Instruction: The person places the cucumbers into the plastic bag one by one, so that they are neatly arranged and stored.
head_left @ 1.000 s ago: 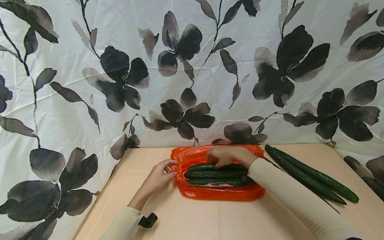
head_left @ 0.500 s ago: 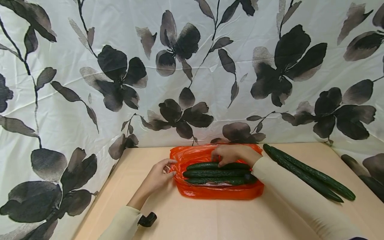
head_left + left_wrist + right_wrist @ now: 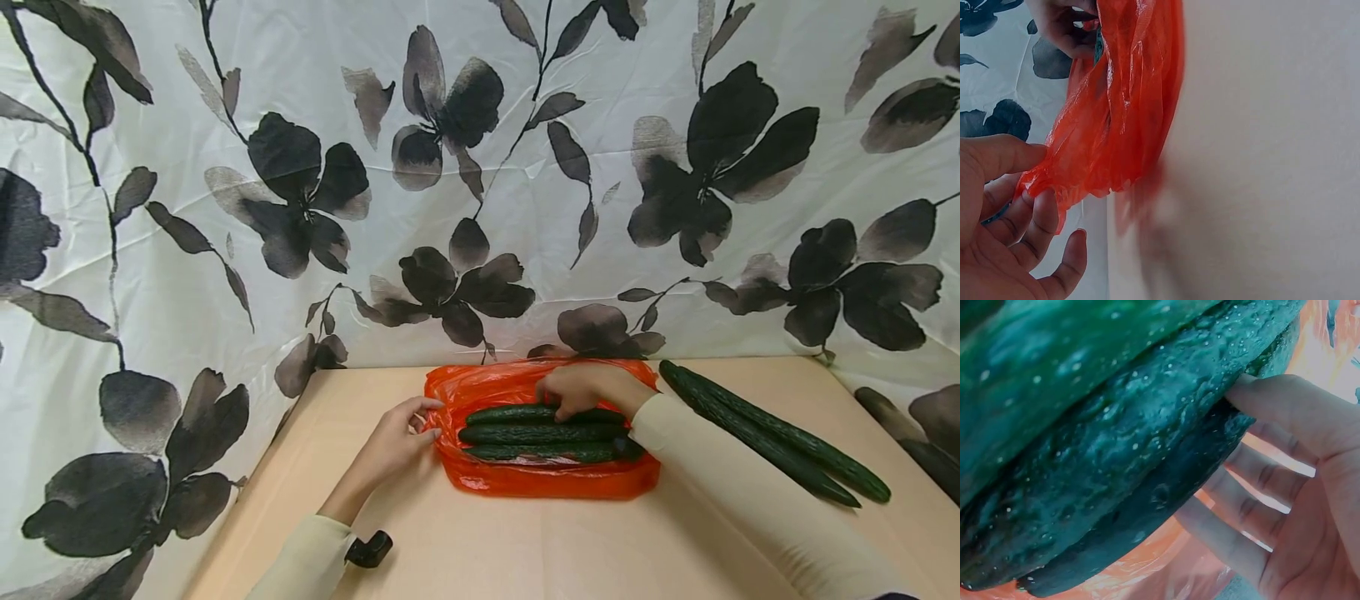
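Note:
A thin red plastic bag point(image 3: 555, 486) lies on the table with three long dark green cucumbers side by side on it. My left hand point(image 3: 393, 437) pinches the bag's left edge; in the left wrist view the thumb point(image 3: 1010, 155) presses the gathered plastic against the fingers. My right hand point(image 3: 576, 389) reaches over from the right and grips the rearmost cucumber point(image 3: 498, 415). From the right wrist, its thumb point(image 3: 1266, 394) shows on the near side and its fingers behind. The middle cucumber point(image 3: 540, 434) and front cucumber point(image 3: 525, 452) lie untouched before it.
Right of the bag, two more long cucumbers point(image 3: 772, 433) lie together at a slant on the light tan table point(image 3: 600, 550). A white cloth with dark flowers point(image 3: 555, 275) hangs behind the table. A black strap piece point(image 3: 369, 550) sits at the left cuff.
My right hand has shifted slightly to the right along the rearmost cucumber. The left hand keeps its hold on the bag's edge, and the bag stays in place.

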A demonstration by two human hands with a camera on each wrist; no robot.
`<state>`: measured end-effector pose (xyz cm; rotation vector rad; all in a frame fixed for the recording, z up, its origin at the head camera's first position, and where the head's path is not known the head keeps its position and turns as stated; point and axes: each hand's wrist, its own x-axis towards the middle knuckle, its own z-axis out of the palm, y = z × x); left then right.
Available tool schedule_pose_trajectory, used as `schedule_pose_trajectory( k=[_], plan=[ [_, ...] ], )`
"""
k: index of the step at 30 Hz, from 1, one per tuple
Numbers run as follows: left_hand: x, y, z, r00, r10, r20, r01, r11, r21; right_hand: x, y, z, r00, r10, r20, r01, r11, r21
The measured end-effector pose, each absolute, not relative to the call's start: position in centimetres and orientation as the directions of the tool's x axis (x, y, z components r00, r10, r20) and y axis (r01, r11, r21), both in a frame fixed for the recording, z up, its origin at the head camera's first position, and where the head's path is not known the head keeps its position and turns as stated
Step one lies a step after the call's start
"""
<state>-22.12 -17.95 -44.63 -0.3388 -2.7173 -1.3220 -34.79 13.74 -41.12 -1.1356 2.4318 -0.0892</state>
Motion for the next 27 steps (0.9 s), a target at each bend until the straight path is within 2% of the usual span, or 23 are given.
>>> schedule_pose_trajectory(
  k=[10,27],
  plan=[
    [-22.0,-18.1,-44.5,-0.968,0.173,0.184,0.252,0.594,0.764,-34.3,14.2,-40.9,-0.537,-0.763,-0.361,-0.714,0.638,-0.287],
    [-21.8,-18.4,-44.4,-0.965,0.177,0.194,0.262,0.598,0.758,-33.7,16.2,-40.9,-0.602,-0.728,-0.329,-0.688,0.682,-0.25]
  ],
)
